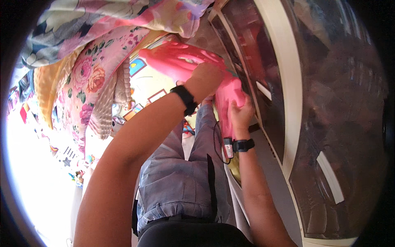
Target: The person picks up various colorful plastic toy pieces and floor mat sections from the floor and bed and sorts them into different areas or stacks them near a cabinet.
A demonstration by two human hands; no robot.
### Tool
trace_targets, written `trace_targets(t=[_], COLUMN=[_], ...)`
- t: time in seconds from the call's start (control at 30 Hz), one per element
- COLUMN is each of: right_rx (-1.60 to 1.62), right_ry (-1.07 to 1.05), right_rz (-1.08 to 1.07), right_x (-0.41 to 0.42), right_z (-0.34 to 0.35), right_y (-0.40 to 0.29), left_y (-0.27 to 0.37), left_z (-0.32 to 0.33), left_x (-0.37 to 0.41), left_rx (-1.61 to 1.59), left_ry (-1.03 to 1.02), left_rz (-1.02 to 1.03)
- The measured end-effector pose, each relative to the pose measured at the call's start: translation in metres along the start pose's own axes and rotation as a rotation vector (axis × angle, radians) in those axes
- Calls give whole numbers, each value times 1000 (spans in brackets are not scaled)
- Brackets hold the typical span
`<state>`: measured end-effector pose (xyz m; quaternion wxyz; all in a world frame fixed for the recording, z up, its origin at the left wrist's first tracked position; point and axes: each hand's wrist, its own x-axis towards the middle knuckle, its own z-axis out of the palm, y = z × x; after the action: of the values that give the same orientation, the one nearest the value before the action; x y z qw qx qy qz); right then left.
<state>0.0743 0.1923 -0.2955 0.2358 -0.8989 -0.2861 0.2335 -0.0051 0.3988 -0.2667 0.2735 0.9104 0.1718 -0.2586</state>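
A bright pink cloth is bunched and spread in front of my legs, its outline slightly blurred. My left hand reaches across it with the wrist bent and holds its upper part; most of the fingers are hidden. Lower and to the right, my right hand grips a gathered fold of the same cloth, thumb on top. A length of the pink fabric hangs below that grip toward the wrist. Black bands circle both wrists, and a small device with a black cable sits beside the right one.
Dark cabinet panels with cream frames and a pale handle stand close on the right. A floral pink fabric and a yellow dotted cloth hang at left, under a multicoloured cloth. Picture-printed material lies below.
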Motion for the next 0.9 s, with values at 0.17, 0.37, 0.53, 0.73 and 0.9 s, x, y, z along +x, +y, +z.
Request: trace_targets(t=[0.17,0.37,0.53,0.73,0.9], right_rx=[-24,-254,-321,339,588], right_ry=[14,-94,-182,-330,-234], right_rz=[-17,-59,-457,-468,-431], right_x=[9,28,37,27,47], right_z=[0,-10,-17,-7,0], right_y=[5,-15,-91,-193,-262], left_y=[-1,10,-31,-64,-46], left_z=[7,0,-30,35,57], left_x=[18,1,-87,-230,-237], left_rx=[-26,157,-307,-1957,-2323], left_ry=[52,384,745,835,820], left_rz=[24,43,-180,-670,-597])
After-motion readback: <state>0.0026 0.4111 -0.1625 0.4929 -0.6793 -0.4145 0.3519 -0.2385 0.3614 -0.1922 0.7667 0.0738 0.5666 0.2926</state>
